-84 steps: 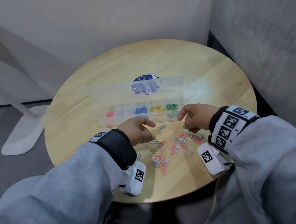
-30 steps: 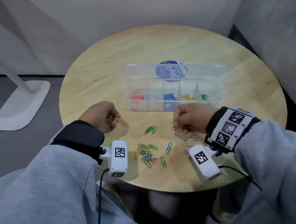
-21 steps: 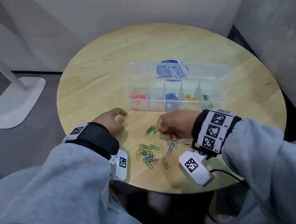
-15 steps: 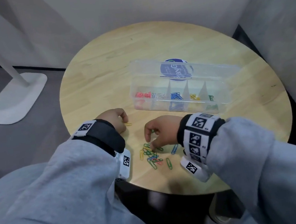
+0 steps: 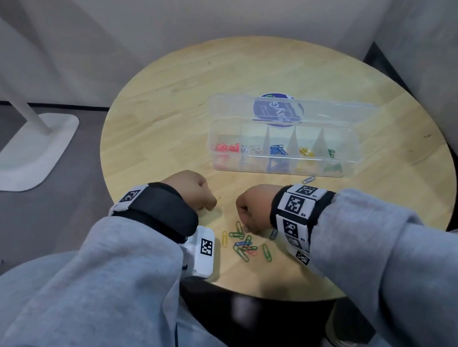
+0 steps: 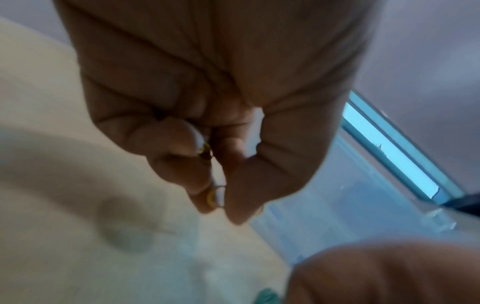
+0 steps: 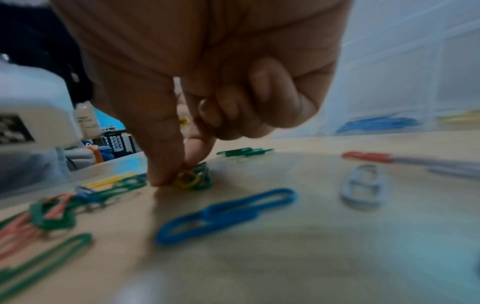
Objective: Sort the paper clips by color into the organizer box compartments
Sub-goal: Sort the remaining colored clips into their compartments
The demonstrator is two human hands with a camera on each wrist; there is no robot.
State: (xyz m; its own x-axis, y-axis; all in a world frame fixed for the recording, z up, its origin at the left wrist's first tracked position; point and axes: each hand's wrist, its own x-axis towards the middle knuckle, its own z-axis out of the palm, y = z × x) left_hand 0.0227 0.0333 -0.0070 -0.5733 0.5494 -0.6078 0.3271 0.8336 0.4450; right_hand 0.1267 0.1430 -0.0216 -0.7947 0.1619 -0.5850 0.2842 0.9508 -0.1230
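Note:
A clear organizer box [image 5: 345, 140] with its lid open stands on the round wooden table [image 5: 175, 128]; its compartments hold red, white, blue, yellow and green clips. Several loose coloured paper clips [image 5: 246, 245] lie near the table's front edge. My left hand [image 5: 195, 191] is curled left of the pile and holds yellow paper clips [image 6: 207, 153] between its fingers. My right hand [image 5: 251, 211] reaches down onto the pile, thumb and forefinger pinching a yellow clip [image 7: 185, 180] that lies against green clips [image 7: 203, 174]. A blue clip [image 7: 226, 214] lies just in front of it.
A lone pale clip [image 5: 308, 179] lies by the box's front wall. A white stand base [image 5: 30, 158] sits on the floor to the left. Grey walls close in behind and to the right of the table.
My right hand has moved left from the right-hand clips onto the green and yellow cluster. The left hand has drawn in, still holding its yellow clips. The camera view shifted.

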